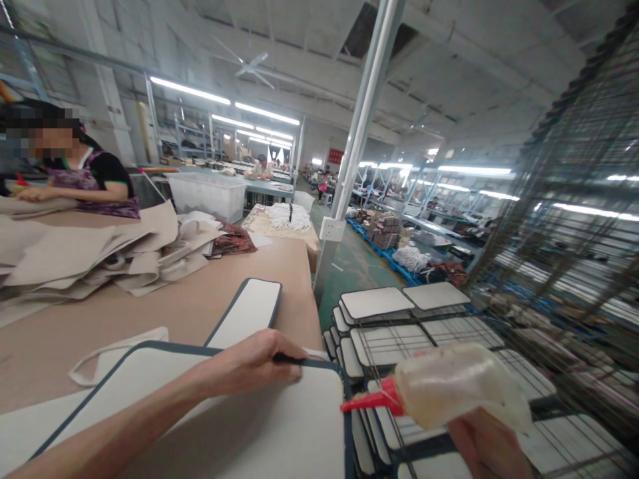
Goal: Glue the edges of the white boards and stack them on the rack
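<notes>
My left hand (264,362) grips the upper edge of a large white panel with a dark border (279,426), its thumb and fingers closed over the rim. In my right hand (489,442) is a translucent squeeze bottle (454,386) with a red nozzle, lying nearly sideways. The nozzle's tip is at the panel's right dark edge; whether it touches I cannot tell. The bottle hides part of my right hand. Behind the panel, a narrower white piece with a dark border (249,303) lies on the brown table (219,293).
Beige fabric pieces (100,259) are heaped on the table's left. To the right, a wire rack (549,153) stands near several white, dark-edged panels (379,303) on wire shelves. A metal post (349,146) rises at the table's right edge. Another person (84,173) works at the far left.
</notes>
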A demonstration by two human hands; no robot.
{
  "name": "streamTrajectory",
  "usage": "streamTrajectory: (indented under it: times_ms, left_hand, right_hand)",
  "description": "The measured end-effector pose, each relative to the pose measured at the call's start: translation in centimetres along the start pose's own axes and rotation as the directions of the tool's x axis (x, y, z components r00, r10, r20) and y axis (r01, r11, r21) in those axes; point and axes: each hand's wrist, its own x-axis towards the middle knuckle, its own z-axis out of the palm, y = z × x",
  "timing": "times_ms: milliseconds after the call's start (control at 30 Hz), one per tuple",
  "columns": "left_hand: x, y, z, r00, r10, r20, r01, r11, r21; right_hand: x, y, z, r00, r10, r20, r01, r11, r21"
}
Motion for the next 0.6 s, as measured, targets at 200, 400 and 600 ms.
streamTrajectory:
  times_ms: [200,400,600]
  left_hand:
    - [0.2,-1.1,0.1,0.999,0.022,0.036,-0.019,0.997,-0.078]
    - [0.5,-2.2,0.0,1.0,0.018,0.02,-0.016,0.992,-0.127]
    - [0.4,-2.9,-0.3,1.0,0.02,0.003,-0.019,0.984,-0.18]
  right_hand:
    - [-0.3,-1.4,2.6,1.0,0.022,0.015,-0.024,0.991,0.128]
    - [-1.2,-0.5,1.5,0.997,0.074,0.023,-0.076,0.994,0.083]
    - [-3.2,-0.3,1.0,0.987,0.142,0.074,-0.142,0.99,0.004]
